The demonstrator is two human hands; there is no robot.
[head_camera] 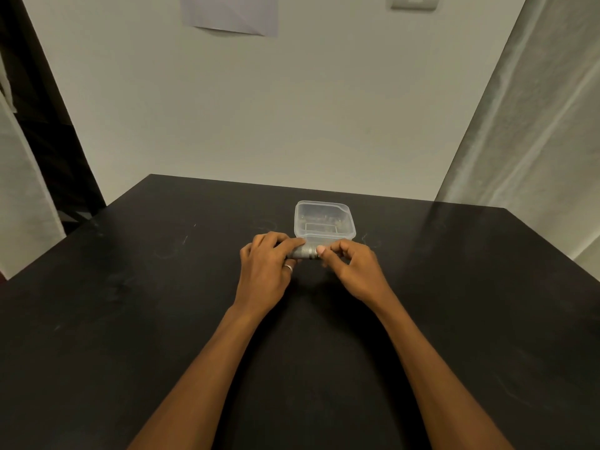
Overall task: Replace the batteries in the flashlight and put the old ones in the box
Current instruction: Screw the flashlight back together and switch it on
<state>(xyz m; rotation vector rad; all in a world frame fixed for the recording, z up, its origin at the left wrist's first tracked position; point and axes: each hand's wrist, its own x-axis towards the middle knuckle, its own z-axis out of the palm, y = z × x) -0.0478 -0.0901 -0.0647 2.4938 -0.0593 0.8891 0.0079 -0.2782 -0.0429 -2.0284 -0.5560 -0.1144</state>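
– At the middle of the black bench (pixel 130 319), what do the hands have?

– A small grey metal flashlight (pixel 305 252), lying crosswise between them. The left grip (pixel 266 264) is curled round its left end, fingers over the top and thumb along the barrel. There's a ring (pixel 288 267) on one finger. The right grip (pixel 350 267) pinches the right end between thumb and fingertips.

– So both are grasping it?

– Both, yes. Only a short knurled stretch of the barrel shows between them, with a narrow band near the right end. Whether it rests on the bench or sits just off it, I can't tell.

– And the box?

– A clear plastic box (pixel 296 222) stands just behind the flashlight, toward the wall and a little right of centre. From here the flashlight overlaps its near wall. Touching or not, I can't say. Something dark lies inside, too blurred to name, and I can't make out whether a lid is on.

– What else is around?

– Two bare forearms reach in from the near edge. Behind the bench is a pale wall (pixel 259 108) with a sheet of paper (pixel 232 14) stuck high up and a light switch (pixel 414 1) to its right. A pale curtain (pixel 535 125) hangs at the right side, and a dark upright panel (pixel 32 92) stands at the left.
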